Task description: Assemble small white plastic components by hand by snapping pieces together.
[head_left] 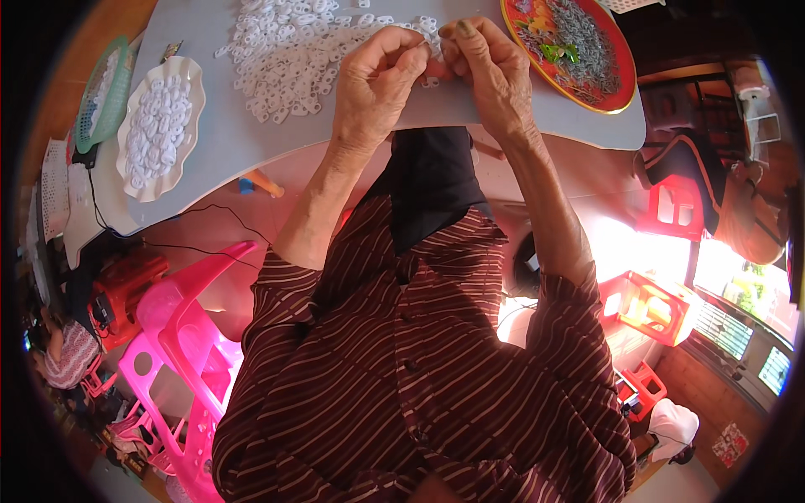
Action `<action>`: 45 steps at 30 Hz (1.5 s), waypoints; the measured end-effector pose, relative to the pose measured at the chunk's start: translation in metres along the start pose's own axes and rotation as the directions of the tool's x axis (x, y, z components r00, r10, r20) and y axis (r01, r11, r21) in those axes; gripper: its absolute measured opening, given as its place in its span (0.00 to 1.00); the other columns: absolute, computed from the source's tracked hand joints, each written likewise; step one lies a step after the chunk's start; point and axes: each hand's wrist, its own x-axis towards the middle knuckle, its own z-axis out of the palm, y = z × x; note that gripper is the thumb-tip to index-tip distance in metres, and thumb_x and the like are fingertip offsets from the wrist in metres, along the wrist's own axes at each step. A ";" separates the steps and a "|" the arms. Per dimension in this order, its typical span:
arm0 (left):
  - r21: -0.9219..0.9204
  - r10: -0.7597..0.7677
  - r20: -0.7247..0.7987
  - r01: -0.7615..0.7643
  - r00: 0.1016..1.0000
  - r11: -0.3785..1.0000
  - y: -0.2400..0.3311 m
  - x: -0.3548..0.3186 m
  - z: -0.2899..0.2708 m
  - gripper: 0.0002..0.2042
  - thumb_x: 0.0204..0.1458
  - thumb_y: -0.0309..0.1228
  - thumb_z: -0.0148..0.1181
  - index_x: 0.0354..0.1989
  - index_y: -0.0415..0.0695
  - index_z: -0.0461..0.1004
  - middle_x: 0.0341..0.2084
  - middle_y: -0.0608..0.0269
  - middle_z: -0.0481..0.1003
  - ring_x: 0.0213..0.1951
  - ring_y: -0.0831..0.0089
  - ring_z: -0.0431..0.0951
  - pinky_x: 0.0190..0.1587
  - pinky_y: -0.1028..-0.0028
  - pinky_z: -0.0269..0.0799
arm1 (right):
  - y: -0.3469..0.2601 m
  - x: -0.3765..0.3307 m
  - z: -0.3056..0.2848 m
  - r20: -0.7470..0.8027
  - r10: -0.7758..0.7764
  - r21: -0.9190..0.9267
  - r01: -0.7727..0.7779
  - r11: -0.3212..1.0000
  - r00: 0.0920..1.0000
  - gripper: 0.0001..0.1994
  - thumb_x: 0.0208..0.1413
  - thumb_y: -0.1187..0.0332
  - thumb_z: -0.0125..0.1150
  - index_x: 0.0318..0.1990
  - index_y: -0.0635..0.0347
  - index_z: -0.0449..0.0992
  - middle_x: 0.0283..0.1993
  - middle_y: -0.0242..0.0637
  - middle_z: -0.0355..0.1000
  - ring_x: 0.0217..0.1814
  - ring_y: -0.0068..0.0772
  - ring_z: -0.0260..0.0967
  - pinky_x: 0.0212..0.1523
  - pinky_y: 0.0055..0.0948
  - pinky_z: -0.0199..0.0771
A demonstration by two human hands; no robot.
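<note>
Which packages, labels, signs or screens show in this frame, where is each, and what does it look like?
Screen: far lower right edge, a small tilted rectangle glowing pale blue-green.
Printed packet or card: lower right on the floor, small, squarish, red and white; too small to tell which.
No label or package shows on the grey table, where both hands, left hand and right hand, pinch a small white plastic piece.

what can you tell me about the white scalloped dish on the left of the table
The white scalloped dish is a shallow oval with a wavy rim, glossy like plastic or glazed ware. It lies flat near the left edge of the grey table and is heaped with small white plastic ring-like pieces. A green mesh basket sits right beside it on the left. Neither of the hands touches it.
</note>
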 end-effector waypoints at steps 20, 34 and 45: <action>-0.132 -0.044 0.069 0.053 0.997 0.990 0.000 0.001 -0.003 0.05 0.54 0.26 0.54 0.34 0.37 0.72 0.24 0.68 0.75 0.29 0.83 0.72 0.33 0.82 0.69 | 0.001 -0.002 0.005 0.040 0.033 0.032 -0.034 0.999 0.999 0.08 0.55 0.68 0.59 0.33 0.65 0.75 0.27 0.29 0.73 0.29 0.13 0.66 0.31 0.15 0.68; 0.840 0.189 0.470 -0.503 0.862 0.204 0.004 0.073 -0.065 0.03 0.46 0.27 0.58 0.28 0.42 0.72 0.26 0.55 0.67 0.37 0.56 0.66 0.42 0.64 0.62 | 0.003 -0.003 0.004 -0.013 -0.012 0.023 0.013 1.000 1.000 0.09 0.54 0.68 0.60 0.33 0.69 0.75 0.22 0.27 0.69 0.23 0.14 0.62 0.25 0.16 0.65; 0.571 -0.200 0.312 -0.016 0.929 0.821 0.024 0.070 -0.044 0.08 0.54 0.31 0.51 0.33 0.40 0.73 0.21 0.68 0.71 0.26 0.77 0.68 0.35 0.77 0.64 | 0.007 -0.003 0.000 -0.005 -0.043 0.100 0.043 0.994 0.999 0.08 0.54 0.72 0.59 0.39 0.67 0.76 0.27 0.26 0.70 0.28 0.13 0.62 0.30 0.16 0.67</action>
